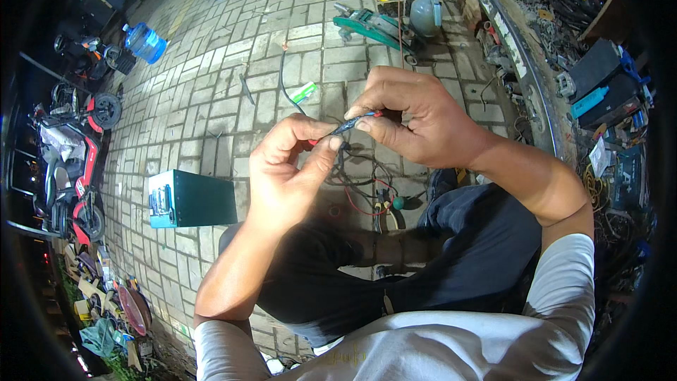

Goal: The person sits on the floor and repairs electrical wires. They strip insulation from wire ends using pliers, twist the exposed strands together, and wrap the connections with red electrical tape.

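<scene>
Between my hands is a dark cable, with small red bits showing beside the fingertips at both ends of the held stretch. My left hand pinches its lower left part between thumb and fingers. Thumb and forefinger of my right hand close on the upper right part. From the grip a black cable end rises and curves away to an orange-brown tip. Below the hands, red and black wires hang or lie over the paving; I cannot tell which. Pliers lie near my shoe, beside a small round green thing.
A dark green box stands at left on the brick paving. A green-and-white object lies beyond my hands. Farther off are a green machine, a grey tank, a blue water jug and parked scooters. Cluttered shelving borders the right.
</scene>
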`<state>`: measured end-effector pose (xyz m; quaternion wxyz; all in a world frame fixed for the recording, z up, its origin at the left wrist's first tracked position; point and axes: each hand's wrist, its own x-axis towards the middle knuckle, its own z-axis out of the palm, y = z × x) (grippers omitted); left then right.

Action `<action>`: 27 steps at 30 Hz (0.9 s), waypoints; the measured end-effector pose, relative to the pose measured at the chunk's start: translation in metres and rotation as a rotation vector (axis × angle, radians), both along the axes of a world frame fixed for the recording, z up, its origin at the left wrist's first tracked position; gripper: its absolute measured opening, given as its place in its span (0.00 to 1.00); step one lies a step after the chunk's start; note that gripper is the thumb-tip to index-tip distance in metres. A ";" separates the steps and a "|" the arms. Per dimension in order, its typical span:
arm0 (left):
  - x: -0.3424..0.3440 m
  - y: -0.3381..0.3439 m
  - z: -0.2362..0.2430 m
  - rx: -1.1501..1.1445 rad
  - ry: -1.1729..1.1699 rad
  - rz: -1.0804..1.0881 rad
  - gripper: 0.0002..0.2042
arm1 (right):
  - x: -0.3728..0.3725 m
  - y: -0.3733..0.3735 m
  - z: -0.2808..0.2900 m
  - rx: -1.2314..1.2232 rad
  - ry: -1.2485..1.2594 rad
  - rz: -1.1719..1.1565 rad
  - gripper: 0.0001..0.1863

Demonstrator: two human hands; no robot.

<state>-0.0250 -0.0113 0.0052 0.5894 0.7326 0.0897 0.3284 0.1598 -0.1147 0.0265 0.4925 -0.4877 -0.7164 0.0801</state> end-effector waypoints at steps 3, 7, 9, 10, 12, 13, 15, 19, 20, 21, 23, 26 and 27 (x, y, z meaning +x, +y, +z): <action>-0.001 -0.001 0.008 -0.232 0.049 -0.111 0.07 | 0.000 -0.001 -0.001 0.037 -0.044 0.004 0.07; -0.006 0.007 0.009 -0.183 0.250 -0.209 0.08 | -0.002 -0.003 0.000 0.041 -0.189 0.020 0.08; -0.005 0.002 0.010 -0.066 0.199 -0.082 0.06 | -0.001 -0.001 0.001 0.028 -0.145 0.029 0.08; -0.004 0.000 0.010 -0.008 0.172 -0.021 0.04 | 0.000 -0.002 0.003 -0.044 -0.127 0.006 0.08; -0.003 0.001 0.012 0.209 0.138 0.057 0.04 | -0.001 -0.001 -0.001 -0.125 0.020 0.063 0.10; -0.003 0.001 0.013 0.319 0.122 0.096 0.04 | -0.002 0.000 -0.002 -0.164 0.094 0.092 0.10; -0.004 0.001 0.012 0.284 0.132 0.112 0.04 | -0.005 -0.002 0.002 -0.285 0.246 0.101 0.12; -0.005 -0.001 0.015 0.176 0.134 0.072 0.04 | -0.004 0.000 0.002 -0.398 0.415 0.135 0.11; -0.004 -0.001 0.015 0.153 0.129 0.064 0.04 | -0.003 0.000 0.002 -0.420 0.455 0.146 0.11; -0.004 -0.001 0.015 0.130 0.124 0.053 0.05 | -0.004 0.000 0.001 -0.398 0.493 0.145 0.11; -0.005 0.002 0.012 0.140 0.119 0.004 0.07 | -0.007 0.002 -0.001 -0.353 0.568 0.144 0.11; -0.006 0.000 0.012 0.032 0.129 -0.026 0.08 | -0.006 0.001 0.002 -0.375 0.568 0.120 0.10; -0.006 -0.002 0.015 -0.024 0.139 -0.031 0.08 | -0.006 0.000 0.002 -0.375 0.556 0.102 0.10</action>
